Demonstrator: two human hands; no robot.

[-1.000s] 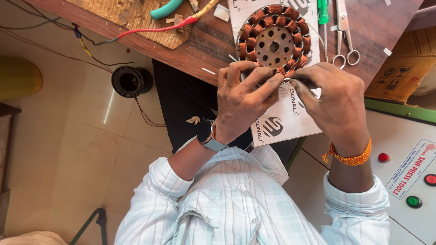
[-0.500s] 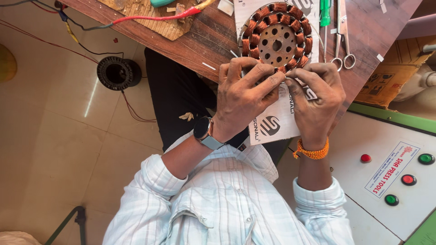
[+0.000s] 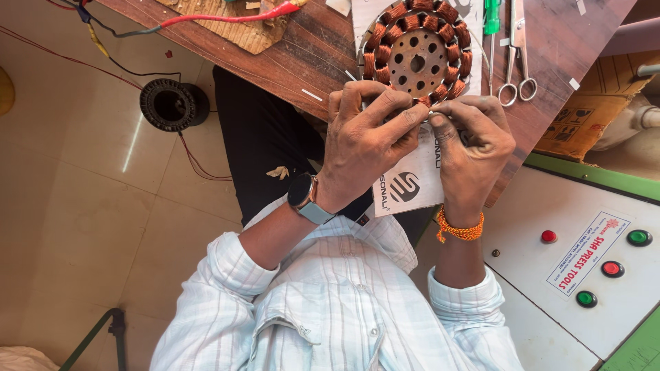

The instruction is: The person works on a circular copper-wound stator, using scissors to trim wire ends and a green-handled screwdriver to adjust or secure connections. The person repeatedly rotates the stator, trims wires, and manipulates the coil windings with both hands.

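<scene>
Left hand [image 3: 368, 148] and right hand [image 3: 474, 148] meeting fingertip to fingertip at the near edge of the wooden table [image 3: 302, 58]; left thumb and forefinger pinched shut on something too small to identify, just beside the nearest coils of the motor stator [image 3: 418, 51]; right fingers curled and pinched against the same spot, a held object not discernible; dark watch on the left wrist, orange thread band [image 3: 459, 230] on the right wrist.

Motor stator: round, ringed with copper windings, lying flat on a white printed sheet [image 3: 409, 182] near the table's front edge; sheet overhanging that edge beneath both hands.

Scissors [image 3: 515, 65] lying flat just right of the stator, handles toward the near edge; green-handled screwdriver [image 3: 491, 17] between stator and scissors, toward the far edge.

Red lead and cardboard scrap [image 3: 251, 31] at the far left part of the table.

Black wire spool [image 3: 168, 104] on the floor, left of the table, thin wires trailing past it.

White control panel [image 3: 570, 247] with red and green buttons, right of the person.
</scene>
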